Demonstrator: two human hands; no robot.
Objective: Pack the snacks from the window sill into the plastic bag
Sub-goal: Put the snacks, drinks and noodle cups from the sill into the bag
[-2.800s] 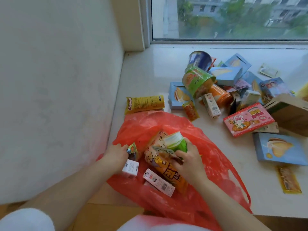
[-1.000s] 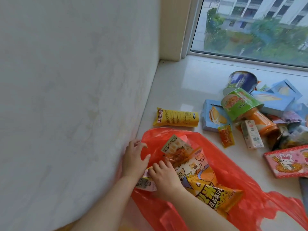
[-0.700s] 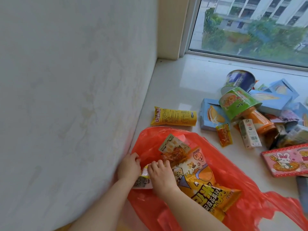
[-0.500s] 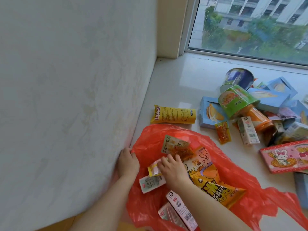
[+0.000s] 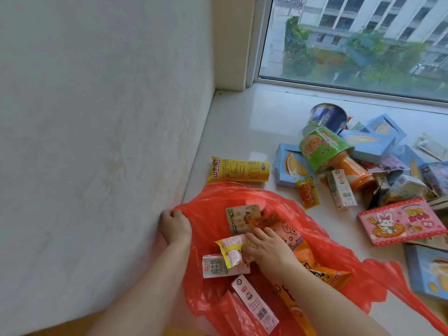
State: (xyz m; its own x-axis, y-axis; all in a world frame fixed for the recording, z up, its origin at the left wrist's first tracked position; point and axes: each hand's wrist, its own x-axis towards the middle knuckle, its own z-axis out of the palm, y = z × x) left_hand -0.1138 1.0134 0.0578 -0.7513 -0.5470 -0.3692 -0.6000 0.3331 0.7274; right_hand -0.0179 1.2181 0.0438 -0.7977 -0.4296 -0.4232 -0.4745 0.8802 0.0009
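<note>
Left hand [image 5: 175, 226] grips rim of thin red plastic bag [image 5: 339, 253] by wall; right hand [image 5: 264, 246], fingers loosely flat, presses small yellow crinkly sachet [image 5: 230, 251] inside. Light, slippery, pinch edge. Many snacks remain on white window sill [image 5: 254, 127].

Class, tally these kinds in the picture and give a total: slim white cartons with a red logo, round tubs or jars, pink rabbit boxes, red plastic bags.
Slim white cartons with a red logo: 3
Round tubs or jars: 3
Pink rabbit boxes: 1
Red plastic bags: 1
Total: 8
</note>
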